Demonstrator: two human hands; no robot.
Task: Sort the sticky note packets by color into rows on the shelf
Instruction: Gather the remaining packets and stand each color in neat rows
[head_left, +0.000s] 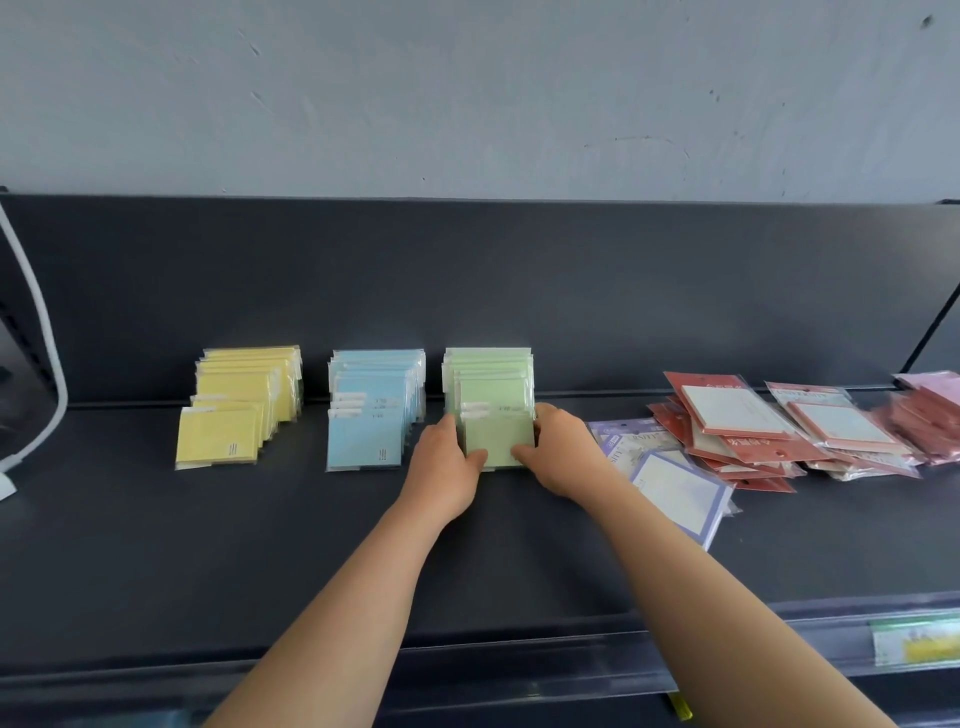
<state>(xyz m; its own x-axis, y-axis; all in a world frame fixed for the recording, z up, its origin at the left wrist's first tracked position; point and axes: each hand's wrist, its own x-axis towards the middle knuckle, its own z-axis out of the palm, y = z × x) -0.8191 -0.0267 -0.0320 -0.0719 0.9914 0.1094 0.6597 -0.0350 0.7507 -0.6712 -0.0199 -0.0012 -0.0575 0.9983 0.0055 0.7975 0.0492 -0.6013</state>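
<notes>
Fingers (448, 422) of the left hand (444, 467) are curled against the left edge of the front green packet (498, 439), with the thumb set on its near lower corner. The right hand (563, 452) is placed in mirror fashion on the right edge, so the packet is pinched between both hands. How far the fingers reach behind it cannot be told.

The packet is held at the near end of the green row (488, 371), which is lined up from the back of the shelf (260, 545) toward the front. To its left the blue row (371, 405) is laid out, and further left the yellow row (239, 405); all three are kept apart by narrow gaps.

The step in hand is judged to be the seating and squaring of this packet as the nearest one in the green row. Three colours appear already sorted. To the right, purple packets (670, 483) are lying loose just beside the right wrist, and red packets (737, 426) are heaped further right, with pink packets (930, 389) at the far right edge.

For the next move the packet would have to be released square with its row, and a hand sent right to the loose purple packets. A fresh row would be wanted right of the green one, where room is partly taken by the heap.
</notes>
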